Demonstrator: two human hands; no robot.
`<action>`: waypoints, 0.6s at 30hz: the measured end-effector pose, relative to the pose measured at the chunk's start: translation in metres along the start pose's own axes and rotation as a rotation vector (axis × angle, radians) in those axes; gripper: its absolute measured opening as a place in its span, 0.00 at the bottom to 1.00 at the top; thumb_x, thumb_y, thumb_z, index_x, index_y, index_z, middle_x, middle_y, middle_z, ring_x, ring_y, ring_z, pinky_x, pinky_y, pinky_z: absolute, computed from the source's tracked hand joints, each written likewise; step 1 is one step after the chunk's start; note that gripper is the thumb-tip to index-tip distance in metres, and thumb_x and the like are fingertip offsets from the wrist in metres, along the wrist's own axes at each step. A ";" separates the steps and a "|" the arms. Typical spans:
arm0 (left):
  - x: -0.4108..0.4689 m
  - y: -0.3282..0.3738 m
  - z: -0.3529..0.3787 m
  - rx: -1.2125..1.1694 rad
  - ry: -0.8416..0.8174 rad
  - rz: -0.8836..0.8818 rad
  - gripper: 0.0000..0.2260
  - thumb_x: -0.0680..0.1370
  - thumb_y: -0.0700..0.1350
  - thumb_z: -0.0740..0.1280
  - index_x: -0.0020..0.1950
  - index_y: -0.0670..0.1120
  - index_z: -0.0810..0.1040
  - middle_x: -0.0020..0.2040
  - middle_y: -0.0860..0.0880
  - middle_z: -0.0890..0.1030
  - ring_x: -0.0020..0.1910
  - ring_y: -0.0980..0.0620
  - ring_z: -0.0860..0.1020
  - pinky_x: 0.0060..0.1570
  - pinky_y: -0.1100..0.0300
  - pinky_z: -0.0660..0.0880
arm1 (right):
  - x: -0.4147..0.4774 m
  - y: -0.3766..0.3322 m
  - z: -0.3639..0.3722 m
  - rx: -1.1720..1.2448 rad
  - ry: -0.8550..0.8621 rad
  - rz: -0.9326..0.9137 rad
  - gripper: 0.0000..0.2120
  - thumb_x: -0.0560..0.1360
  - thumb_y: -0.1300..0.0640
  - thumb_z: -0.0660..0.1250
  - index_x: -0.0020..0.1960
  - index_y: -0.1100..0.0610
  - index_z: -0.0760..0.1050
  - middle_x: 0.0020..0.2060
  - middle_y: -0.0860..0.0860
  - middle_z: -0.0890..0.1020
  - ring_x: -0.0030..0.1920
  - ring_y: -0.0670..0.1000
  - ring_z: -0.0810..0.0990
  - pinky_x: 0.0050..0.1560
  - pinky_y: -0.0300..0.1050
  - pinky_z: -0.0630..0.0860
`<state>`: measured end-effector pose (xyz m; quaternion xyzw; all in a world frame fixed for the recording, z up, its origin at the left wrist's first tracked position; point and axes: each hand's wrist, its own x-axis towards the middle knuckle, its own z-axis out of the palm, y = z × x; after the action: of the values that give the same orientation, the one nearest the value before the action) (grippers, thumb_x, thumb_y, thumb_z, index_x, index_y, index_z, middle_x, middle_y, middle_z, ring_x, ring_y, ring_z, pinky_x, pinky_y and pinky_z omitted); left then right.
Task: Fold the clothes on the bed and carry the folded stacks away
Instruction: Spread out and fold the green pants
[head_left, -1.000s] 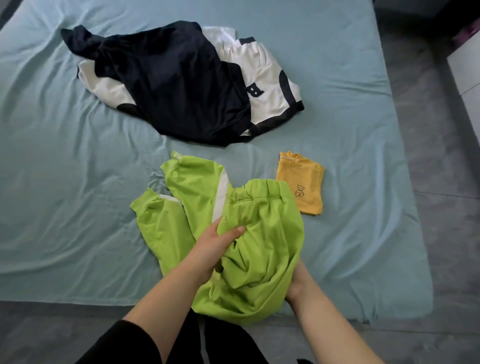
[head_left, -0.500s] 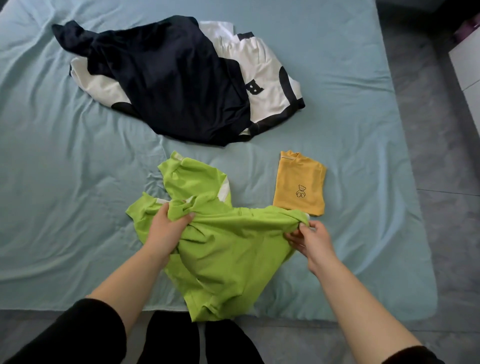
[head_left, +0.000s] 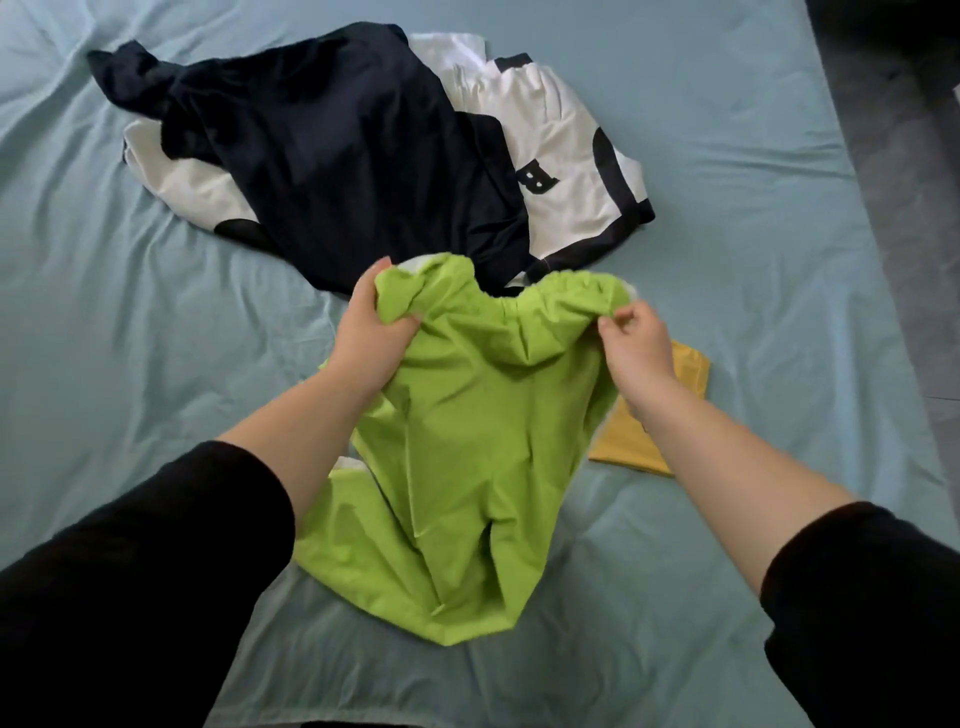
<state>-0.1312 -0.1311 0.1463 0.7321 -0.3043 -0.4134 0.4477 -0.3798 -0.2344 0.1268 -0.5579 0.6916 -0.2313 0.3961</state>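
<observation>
Presently, the lime-green garment (head_left: 467, 441) is hiding much of the folded yellow piece (head_left: 631, 447) lying just right of it. Your right forearm is covering more, so only two yellow patches are showing. Beyond the green garment, a navy garment (head_left: 337, 156) is lying over a white one (head_left: 566, 150), leaving only white panels and a dark letter B on view. What kind of clothing each is cannot be told.

Your left hand (head_left: 371, 332) is gripping a bunched handful of the green garment's gathered top edge, fingers curled round it. Your right hand (head_left: 634, 348) is pinching the other end of that edge between thumb and fingertips. The garment is hanging from both hands, its lower part trailing on the blue sheet (head_left: 130, 338).

Left of the green garment, a wide stretch of wrinkled sheet is running to the frame's edge. Far right of it, the bed's edge is meeting grey floor (head_left: 893, 156). Nearer you, your black sleeves (head_left: 130, 597) are covering part of the sheet.
</observation>
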 end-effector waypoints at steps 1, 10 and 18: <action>0.008 0.005 0.001 -0.035 -0.038 -0.014 0.36 0.75 0.48 0.71 0.77 0.58 0.54 0.67 0.54 0.72 0.62 0.54 0.73 0.62 0.56 0.72 | 0.010 -0.013 0.005 0.034 -0.022 -0.009 0.10 0.78 0.54 0.62 0.58 0.54 0.72 0.49 0.51 0.79 0.49 0.52 0.77 0.47 0.42 0.70; -0.001 -0.098 -0.013 0.501 -0.370 -0.262 0.28 0.80 0.49 0.62 0.78 0.46 0.56 0.77 0.45 0.61 0.75 0.45 0.61 0.71 0.53 0.60 | -0.106 0.018 0.073 0.020 -0.429 0.153 0.08 0.80 0.60 0.59 0.55 0.56 0.76 0.48 0.55 0.82 0.44 0.52 0.81 0.44 0.43 0.75; 0.015 -0.172 -0.031 1.619 -0.579 0.219 0.39 0.75 0.59 0.66 0.78 0.59 0.45 0.79 0.47 0.39 0.77 0.43 0.35 0.69 0.32 0.33 | -0.246 0.100 0.148 -0.047 -0.795 0.675 0.13 0.78 0.43 0.61 0.40 0.50 0.71 0.37 0.45 0.75 0.35 0.41 0.73 0.33 0.30 0.68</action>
<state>-0.0842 -0.0598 -0.0070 0.6582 -0.6757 -0.1945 -0.2689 -0.3043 0.0456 0.0362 -0.3574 0.6342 0.1544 0.6680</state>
